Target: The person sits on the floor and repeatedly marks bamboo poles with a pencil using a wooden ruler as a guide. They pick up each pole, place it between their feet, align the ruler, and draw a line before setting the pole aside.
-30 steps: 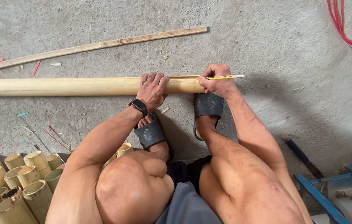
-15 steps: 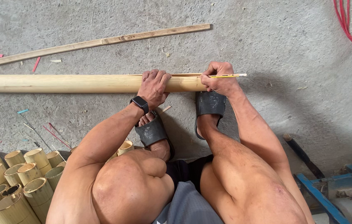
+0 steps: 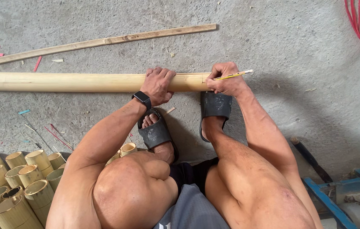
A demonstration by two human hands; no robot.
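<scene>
I see the bamboo pole (image 3: pixel 69 82) lying flat on the concrete floor (image 3: pixel 299 51), 9 to 12 o'clock. Left hand (image 3: pixel 158 85) clenched over it; right hand (image 3: pixel 224 80) pinching a yellow pencil (image 3: pixel 235 75) at the pole's end. Cut bamboo tubes (image 3: pixel 14 178) at 8 o'clock.

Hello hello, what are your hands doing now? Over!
Left hand gripping long pale bamboo pole. Right hand holding yellow pencil at pole's end. Nothing in the way.

I see smooth, pale, matt bamboo pole (image 3: pixel 61 82), rough grey concrete floor (image 3: pixel 273 34), matt black rubber sandals (image 3: pixel 215 105), glossy yellow pencil (image 3: pixel 233 75)
</scene>
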